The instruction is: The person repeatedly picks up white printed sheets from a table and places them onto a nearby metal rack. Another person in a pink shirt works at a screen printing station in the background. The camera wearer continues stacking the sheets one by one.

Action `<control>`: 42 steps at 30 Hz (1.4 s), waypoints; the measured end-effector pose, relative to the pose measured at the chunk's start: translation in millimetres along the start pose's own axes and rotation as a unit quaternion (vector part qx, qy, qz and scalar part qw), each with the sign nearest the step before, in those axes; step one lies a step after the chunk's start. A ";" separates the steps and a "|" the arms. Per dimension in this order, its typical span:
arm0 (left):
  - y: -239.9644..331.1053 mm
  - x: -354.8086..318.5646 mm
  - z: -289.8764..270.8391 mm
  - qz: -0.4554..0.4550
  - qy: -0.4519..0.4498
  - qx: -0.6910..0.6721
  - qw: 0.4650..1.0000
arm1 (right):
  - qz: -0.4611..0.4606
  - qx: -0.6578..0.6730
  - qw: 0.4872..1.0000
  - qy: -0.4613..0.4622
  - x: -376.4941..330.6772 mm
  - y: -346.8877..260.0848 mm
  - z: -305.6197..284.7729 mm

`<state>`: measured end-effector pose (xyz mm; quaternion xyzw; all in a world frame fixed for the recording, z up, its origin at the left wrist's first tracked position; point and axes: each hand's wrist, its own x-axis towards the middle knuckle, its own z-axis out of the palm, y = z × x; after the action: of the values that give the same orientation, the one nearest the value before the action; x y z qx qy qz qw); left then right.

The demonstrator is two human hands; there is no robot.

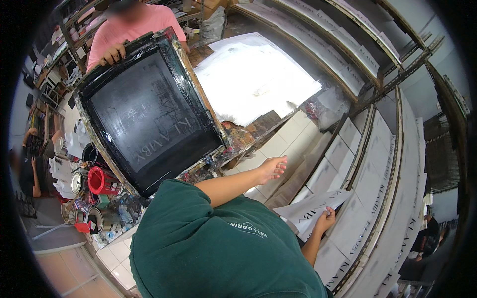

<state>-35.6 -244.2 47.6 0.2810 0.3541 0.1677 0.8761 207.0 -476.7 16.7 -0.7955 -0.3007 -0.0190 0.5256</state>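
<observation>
My right hand [325,218] pinches the edge of a white printed sheet [310,208] over a lower shelf of the drying rack [382,198]. My left hand [273,168] hangs free above the tiled floor with its fingers spread, holding nothing. My green shirt fills the lower middle of the view. To the left, a large black-meshed printing screen [149,114] in a paint-stained frame lies tilted on the work table. A person in a pink shirt [131,25] grips its far edge with one hand [113,53].
A stack of white sheets [253,74] lies on the table beyond the screen. Racks of printed white sheets [348,59] line the right side. A red bucket [102,181] and several paint cans [74,212] stand at the left. Another person sits at the far left.
</observation>
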 end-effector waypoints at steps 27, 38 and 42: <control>192.4 133.3 -158.4 0.474 0.193 -0.534 0.673 | 0.068 -0.085 0.994 -0.023 -8.3 -10.6 -17.8; 237.1 215.8 -98.9 0.381 0.341 -0.377 0.772 | 0.109 -0.065 0.992 0.025 -29.6 -26.7 -37.4; 192.0 169.9 21.2 0.405 0.295 -0.278 0.819 | 0.198 -0.131 0.970 0.057 -42.0 -64.9 -58.3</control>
<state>79.0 -17.5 88.1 0.0809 0.3884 0.6739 0.6233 156.9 -528.1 81.8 -0.8988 -0.1012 0.0009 0.4266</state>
